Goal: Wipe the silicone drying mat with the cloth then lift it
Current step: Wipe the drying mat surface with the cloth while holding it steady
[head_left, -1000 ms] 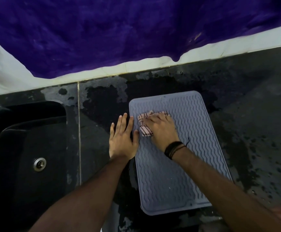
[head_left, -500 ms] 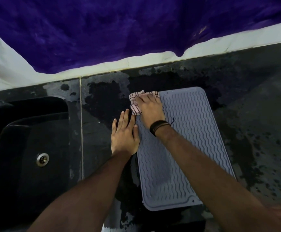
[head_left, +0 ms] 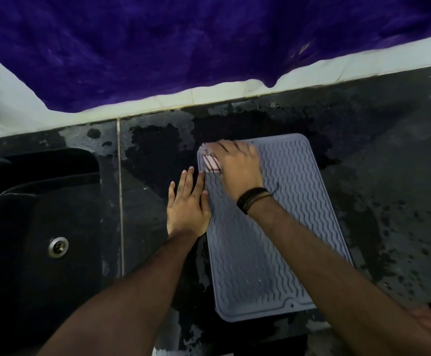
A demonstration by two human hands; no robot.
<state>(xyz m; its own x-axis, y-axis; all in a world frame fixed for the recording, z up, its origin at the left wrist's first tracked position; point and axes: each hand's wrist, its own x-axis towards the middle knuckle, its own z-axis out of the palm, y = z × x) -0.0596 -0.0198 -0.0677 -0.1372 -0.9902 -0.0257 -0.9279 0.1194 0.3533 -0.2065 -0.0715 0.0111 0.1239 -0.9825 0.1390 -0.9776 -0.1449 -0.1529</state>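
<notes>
Sink (head_left: 42, 227) at far left, sunk in the dark wet counter (head_left: 389, 201), well clear of both hands.

Left hand (head_left: 187, 209): flat, fingers spread and open, nothing held. Palm on the counter; thumb side touching the mat's left edge. Appears to be bracing the mat.

Mat (head_left: 273, 227): grey, wavy ribs, lying flat on the counter. Long axis runs from the person toward the wall, slightly tilted. Most of it lies on the near side of the right grip and to the right of the left hand.

Cloth (head_left: 210, 161): pale, striped, bunched at the mat's far left corner, partly under the right hand.

Right hand (head_left: 237, 165): fingers pressed down on the cloth, pinning it to the mat; whether the fingers curl round it cannot be told.

Judgement: wiping step in hand, lift not yet begun. Unwiped run lies toward the person from the grip. Left hand is nearer the edge for the lift.
</notes>
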